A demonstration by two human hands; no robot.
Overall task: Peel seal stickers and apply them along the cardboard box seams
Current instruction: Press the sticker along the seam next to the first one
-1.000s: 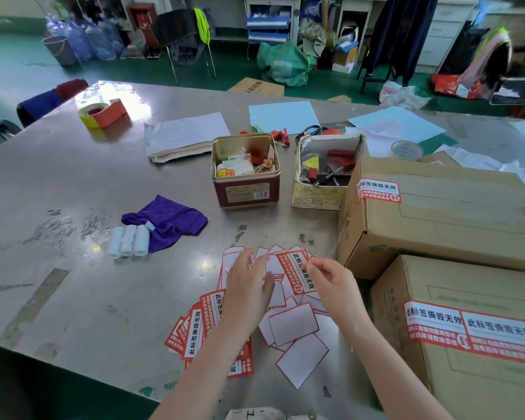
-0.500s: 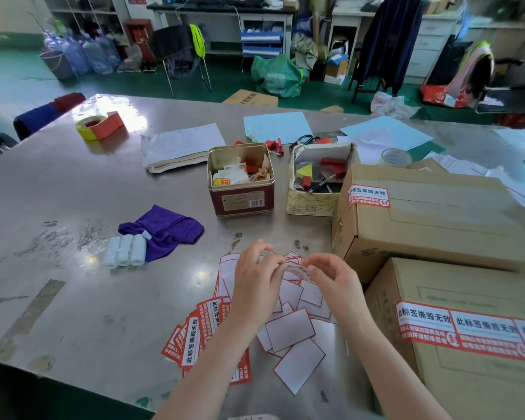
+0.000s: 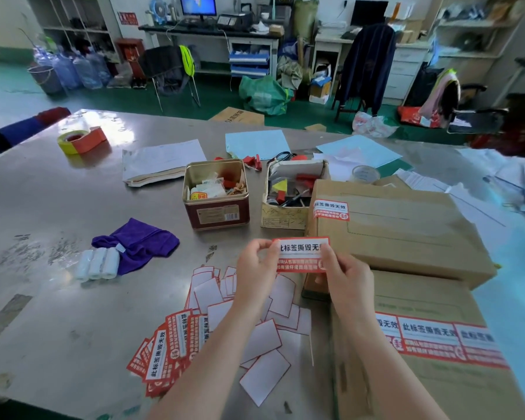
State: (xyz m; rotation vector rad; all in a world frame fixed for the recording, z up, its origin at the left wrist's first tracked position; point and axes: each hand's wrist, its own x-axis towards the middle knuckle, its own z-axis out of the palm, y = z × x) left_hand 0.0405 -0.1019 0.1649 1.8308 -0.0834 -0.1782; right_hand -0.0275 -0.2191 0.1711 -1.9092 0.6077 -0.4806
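Head cam, single view: looks fwd/down over table (image 3: 58, 298), close above hands.

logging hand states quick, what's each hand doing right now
Left hand: pinching the left end of the sticker.
Right hand: pinching the right end of the same sticker, held up above the table.

Seal sticker (image 3: 300, 254), red-white with black print, held face-up at frame centre. Unpeeled stack (image 3: 167, 353) fanned lower left; blank backings (image 3: 264, 380) scattered beside it. Near box (image 3: 431, 386) lower right carries three stickers; far box (image 3: 406, 228) one.
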